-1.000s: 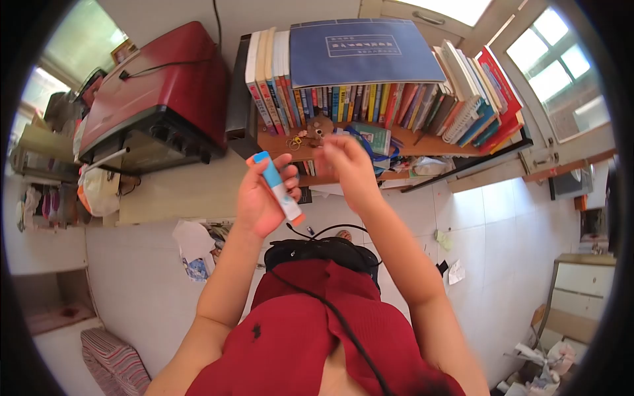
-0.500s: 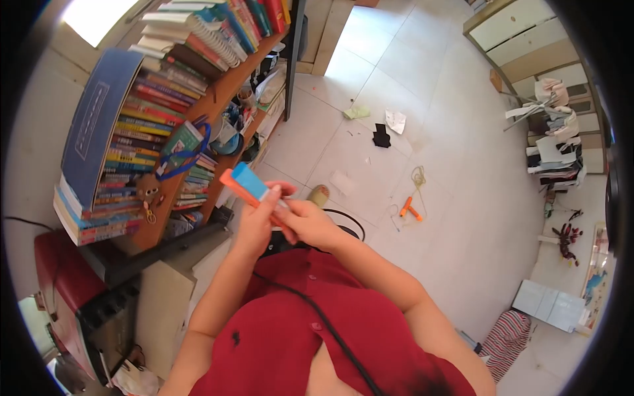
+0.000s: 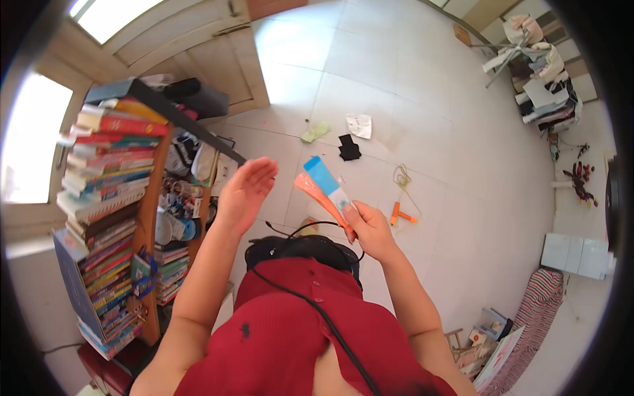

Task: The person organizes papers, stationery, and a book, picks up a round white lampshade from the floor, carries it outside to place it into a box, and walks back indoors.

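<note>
My right hand (image 3: pixel 368 230) grips the lower end of a flat orange packet with a blue-and-white strip (image 3: pixel 321 177), thumb on the white part. The orange piece (image 3: pixel 314 193) looks like shiny plastic and fans out to the left of the blue one. What exactly it contains cannot be made out. Left of it, apart from the packet, my left hand (image 3: pixel 246 195) is raised with fingers stretched out and holds nothing. Beneath the hands is the tiled floor, with a black flat piece (image 3: pixel 349 148) just beyond the packet.
A bookshelf (image 3: pixel 148 231) packed with books stands at the left, near a wooden door (image 3: pixel 198 53). On the floor lie white paper (image 3: pixel 359 125), a green wrapper (image 3: pixel 316 132) and a cord with orange handles (image 3: pixel 403 214). A loaded clothes rack (image 3: pixel 541 72) stands far right.
My left hand has let go of the packet and moved away to the left, opening. My right hand has carried the packet to the right. The view has turned.
</note>
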`<state>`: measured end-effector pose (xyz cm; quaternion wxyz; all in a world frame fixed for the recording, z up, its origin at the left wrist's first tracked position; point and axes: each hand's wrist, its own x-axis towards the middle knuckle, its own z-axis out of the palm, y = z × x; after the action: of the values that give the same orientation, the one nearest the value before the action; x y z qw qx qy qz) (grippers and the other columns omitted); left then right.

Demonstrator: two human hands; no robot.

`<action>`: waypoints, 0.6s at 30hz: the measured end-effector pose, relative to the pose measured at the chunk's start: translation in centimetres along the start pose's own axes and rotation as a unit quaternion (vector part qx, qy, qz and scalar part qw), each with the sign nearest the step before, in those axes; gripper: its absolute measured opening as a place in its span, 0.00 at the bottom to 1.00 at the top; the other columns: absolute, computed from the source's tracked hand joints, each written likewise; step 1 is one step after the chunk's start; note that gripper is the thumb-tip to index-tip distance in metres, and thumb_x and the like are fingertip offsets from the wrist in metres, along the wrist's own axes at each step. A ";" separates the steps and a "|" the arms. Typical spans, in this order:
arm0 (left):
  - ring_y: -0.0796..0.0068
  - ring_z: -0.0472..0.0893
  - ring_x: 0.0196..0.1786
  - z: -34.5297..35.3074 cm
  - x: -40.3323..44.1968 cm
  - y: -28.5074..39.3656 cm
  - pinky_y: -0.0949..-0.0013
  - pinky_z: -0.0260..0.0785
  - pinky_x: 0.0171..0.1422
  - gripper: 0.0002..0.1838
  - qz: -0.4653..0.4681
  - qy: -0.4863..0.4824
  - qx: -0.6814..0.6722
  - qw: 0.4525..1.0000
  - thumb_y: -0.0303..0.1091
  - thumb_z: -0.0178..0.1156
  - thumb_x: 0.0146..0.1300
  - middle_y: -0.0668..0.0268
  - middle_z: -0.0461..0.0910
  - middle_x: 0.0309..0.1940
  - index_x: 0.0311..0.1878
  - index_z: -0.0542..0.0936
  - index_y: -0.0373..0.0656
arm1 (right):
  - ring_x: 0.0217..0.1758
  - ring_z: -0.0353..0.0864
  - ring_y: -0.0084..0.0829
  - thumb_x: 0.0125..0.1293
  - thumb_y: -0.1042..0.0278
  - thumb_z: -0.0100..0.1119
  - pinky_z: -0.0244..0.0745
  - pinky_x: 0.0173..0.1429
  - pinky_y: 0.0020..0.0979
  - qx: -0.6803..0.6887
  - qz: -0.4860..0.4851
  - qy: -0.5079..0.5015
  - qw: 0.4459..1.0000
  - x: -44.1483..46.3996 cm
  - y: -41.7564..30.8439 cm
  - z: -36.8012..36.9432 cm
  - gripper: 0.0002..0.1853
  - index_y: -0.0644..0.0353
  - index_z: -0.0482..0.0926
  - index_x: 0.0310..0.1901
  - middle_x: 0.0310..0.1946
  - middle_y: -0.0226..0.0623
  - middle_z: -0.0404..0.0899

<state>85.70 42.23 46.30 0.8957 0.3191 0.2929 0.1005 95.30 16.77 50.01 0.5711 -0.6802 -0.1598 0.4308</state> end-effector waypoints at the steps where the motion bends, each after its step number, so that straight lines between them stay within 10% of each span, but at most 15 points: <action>1: 0.66 0.75 0.57 1.6 1.8 -1.3 0.63 0.64 0.64 0.18 -0.027 -0.007 0.002 1.000 0.42 0.49 0.70 0.61 0.79 0.52 0.53 0.77 0.40 | 0.19 0.66 0.15 0.73 0.51 0.47 0.62 0.25 0.20 0.062 -0.003 0.014 0.998 1.0 -0.4 -1.0 0.20 0.59 0.75 0.31 0.17 0.24 0.68; 5: 0.63 0.74 0.60 9.6 6.5 -3.1 0.58 0.61 0.69 0.22 -0.191 -0.127 -0.053 0.972 0.43 0.49 0.71 0.61 0.75 0.57 0.62 0.69 0.40 | 0.22 0.69 0.16 0.74 0.51 0.46 0.65 0.28 0.20 0.204 -0.037 0.015 0.978 6.2 -1.3 -4.9 0.20 0.60 0.75 0.33 0.19 0.27 0.71; 9: 0.63 0.75 0.59 14.5 14.6 -0.6 0.59 0.67 0.66 0.20 -0.127 -0.169 0.059 0.976 0.34 0.50 0.72 0.58 0.73 0.57 0.63 0.66 0.38 | 0.19 0.64 0.16 0.74 0.53 0.46 0.61 0.25 0.19 0.181 -0.036 0.067 0.980 13.7 -3.1 -9.3 0.19 0.61 0.76 0.36 0.19 0.28 0.73; 18: 0.60 0.76 0.60 21.0 38.5 8.2 0.58 0.70 0.65 0.17 -0.165 -0.139 0.094 0.972 0.29 0.47 0.72 0.54 0.76 0.54 0.61 0.67 0.35 | 0.27 0.78 0.25 0.62 0.78 0.59 0.72 0.32 0.25 -0.136 -0.187 0.314 0.921 32.3 -12.0 -20.9 0.16 0.61 0.80 0.52 0.34 0.35 0.79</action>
<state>129.22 51.94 46.92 0.8977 0.3605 0.2220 -0.1222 133.30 29.89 47.46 0.5642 -0.8093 -0.1539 0.0549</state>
